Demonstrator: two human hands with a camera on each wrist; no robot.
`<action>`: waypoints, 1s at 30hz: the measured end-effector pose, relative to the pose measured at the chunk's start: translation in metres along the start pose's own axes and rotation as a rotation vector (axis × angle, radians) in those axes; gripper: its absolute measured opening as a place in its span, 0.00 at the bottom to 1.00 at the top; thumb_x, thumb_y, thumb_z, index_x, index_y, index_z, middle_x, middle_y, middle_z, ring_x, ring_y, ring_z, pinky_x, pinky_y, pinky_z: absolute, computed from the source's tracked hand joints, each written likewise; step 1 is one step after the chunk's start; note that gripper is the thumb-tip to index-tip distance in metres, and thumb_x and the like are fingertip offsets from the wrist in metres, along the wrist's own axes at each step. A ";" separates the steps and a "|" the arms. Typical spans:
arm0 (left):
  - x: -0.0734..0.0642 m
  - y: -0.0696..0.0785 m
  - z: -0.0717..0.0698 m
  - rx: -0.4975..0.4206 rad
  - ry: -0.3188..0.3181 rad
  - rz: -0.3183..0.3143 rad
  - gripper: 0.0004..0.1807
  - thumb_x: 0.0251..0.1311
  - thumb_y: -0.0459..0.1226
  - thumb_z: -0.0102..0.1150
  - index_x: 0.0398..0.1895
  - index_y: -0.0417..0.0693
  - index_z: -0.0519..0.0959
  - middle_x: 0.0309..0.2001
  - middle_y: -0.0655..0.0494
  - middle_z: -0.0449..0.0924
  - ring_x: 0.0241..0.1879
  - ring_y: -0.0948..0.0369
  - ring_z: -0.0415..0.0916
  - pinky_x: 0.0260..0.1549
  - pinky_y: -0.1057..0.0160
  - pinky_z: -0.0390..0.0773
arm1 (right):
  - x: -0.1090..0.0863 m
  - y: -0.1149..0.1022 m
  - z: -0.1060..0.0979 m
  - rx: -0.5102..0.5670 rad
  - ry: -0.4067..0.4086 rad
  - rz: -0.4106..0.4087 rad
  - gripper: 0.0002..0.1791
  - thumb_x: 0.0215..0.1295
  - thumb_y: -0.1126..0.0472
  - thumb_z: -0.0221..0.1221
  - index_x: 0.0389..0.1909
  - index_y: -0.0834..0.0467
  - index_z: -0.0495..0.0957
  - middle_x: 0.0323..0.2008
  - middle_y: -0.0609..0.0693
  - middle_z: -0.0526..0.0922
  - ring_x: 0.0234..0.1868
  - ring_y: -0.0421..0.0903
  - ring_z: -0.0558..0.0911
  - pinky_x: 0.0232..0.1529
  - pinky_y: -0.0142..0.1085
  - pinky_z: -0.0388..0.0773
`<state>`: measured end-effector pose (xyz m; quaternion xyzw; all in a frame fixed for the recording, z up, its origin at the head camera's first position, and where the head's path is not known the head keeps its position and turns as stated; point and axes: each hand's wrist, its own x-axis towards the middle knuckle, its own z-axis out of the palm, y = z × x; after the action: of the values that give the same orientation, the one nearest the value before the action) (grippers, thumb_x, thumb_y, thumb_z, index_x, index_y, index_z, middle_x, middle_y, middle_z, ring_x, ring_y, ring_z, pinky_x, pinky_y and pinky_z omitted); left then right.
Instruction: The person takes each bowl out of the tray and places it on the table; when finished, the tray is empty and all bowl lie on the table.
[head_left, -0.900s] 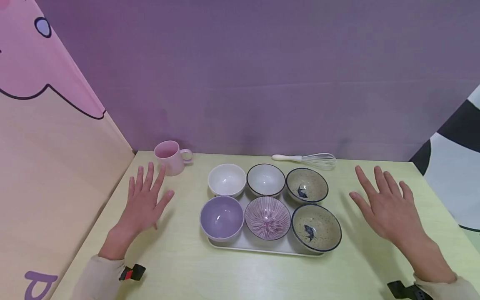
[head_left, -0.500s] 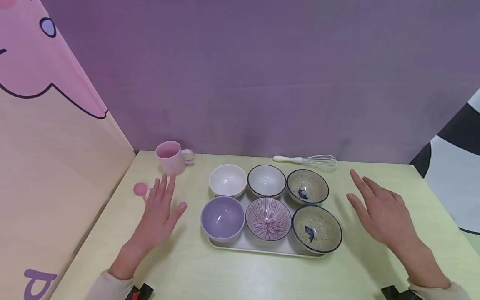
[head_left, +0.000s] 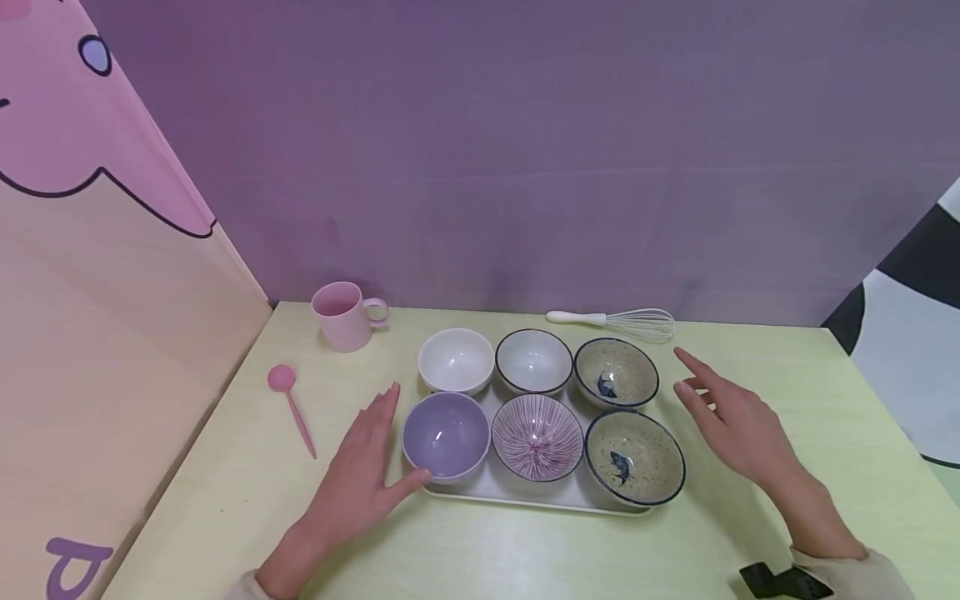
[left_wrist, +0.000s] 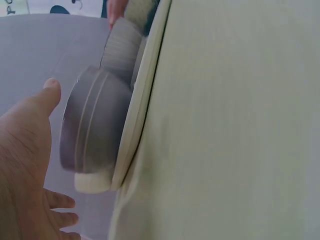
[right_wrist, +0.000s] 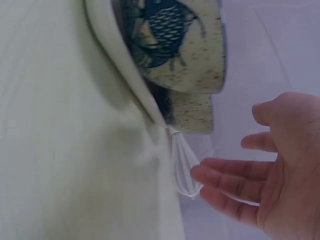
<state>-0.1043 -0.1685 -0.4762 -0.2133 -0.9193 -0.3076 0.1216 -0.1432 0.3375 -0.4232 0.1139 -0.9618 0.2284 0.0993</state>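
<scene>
My left hand (head_left: pixel 356 479) is beside the purple bowl (head_left: pixel 446 437), its thumb spread from straight fingers and near the bowl's front rim. In the left wrist view, a gap shows between that hand and the bowl's side. Right of the two speckled bowls hovers my right hand (head_left: pixel 738 425), holding nothing, its fingers loosely bent. The far speckled bowl (head_left: pixel 617 372) and the near speckled bowl (head_left: pixel 634 457) each have a blue fish inside. A striped bowl (head_left: pixel 537 437), a white bowl (head_left: pixel 456 360) and a dark-rimmed white bowl (head_left: pixel 534 361) share the white tray (head_left: pixel 540 502).
A pink mug (head_left: pixel 345 317) stands at the back left of the table (head_left: pixel 465 558). In front of it lies a pink spoon (head_left: pixel 292 408). A white-handled whisk (head_left: pixel 611 321) lies behind the tray, close to the purple back wall (head_left: pixel 510 167).
My left hand has moved right and nearer to me, from over the pink spoon to the purple bowl, uncovering the spoon. My right hand has moved left toward the speckled bowls.
</scene>
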 end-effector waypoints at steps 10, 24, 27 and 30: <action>-0.011 0.008 0.014 -0.062 -0.026 -0.127 0.68 0.61 0.59 0.79 0.93 0.50 0.44 0.80 0.43 0.72 0.79 0.38 0.69 0.73 0.30 0.75 | 0.009 0.004 0.022 0.172 -0.090 0.054 0.32 0.92 0.53 0.50 0.86 0.62 0.61 0.49 0.60 0.90 0.40 0.49 0.88 0.35 0.36 0.82; -0.015 0.014 0.026 -0.038 -0.047 -0.224 0.74 0.51 0.61 0.86 0.94 0.60 0.46 0.82 0.38 0.68 0.78 0.25 0.64 0.73 0.24 0.72 | 0.014 -0.001 0.034 0.323 -0.109 0.094 0.35 0.90 0.55 0.53 0.89 0.61 0.56 0.43 0.57 0.88 0.35 0.40 0.83 0.33 0.32 0.85; -0.015 0.012 0.028 -0.048 -0.051 -0.232 0.72 0.51 0.60 0.86 0.93 0.62 0.47 0.83 0.41 0.67 0.78 0.25 0.63 0.74 0.24 0.70 | 0.014 0.000 0.035 0.334 -0.105 0.098 0.35 0.90 0.55 0.53 0.89 0.61 0.57 0.43 0.58 0.89 0.35 0.40 0.82 0.32 0.32 0.83; -0.015 0.011 0.029 -0.050 -0.042 -0.218 0.70 0.53 0.57 0.87 0.93 0.62 0.49 0.82 0.41 0.68 0.78 0.24 0.63 0.73 0.23 0.70 | 0.015 0.000 0.035 0.341 -0.104 0.103 0.35 0.90 0.55 0.53 0.89 0.60 0.57 0.43 0.58 0.88 0.35 0.40 0.82 0.32 0.33 0.81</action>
<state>-0.0888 -0.1468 -0.4986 -0.1213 -0.9315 -0.3371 0.0628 -0.1625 0.3187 -0.4506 0.0914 -0.9175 0.3867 0.0169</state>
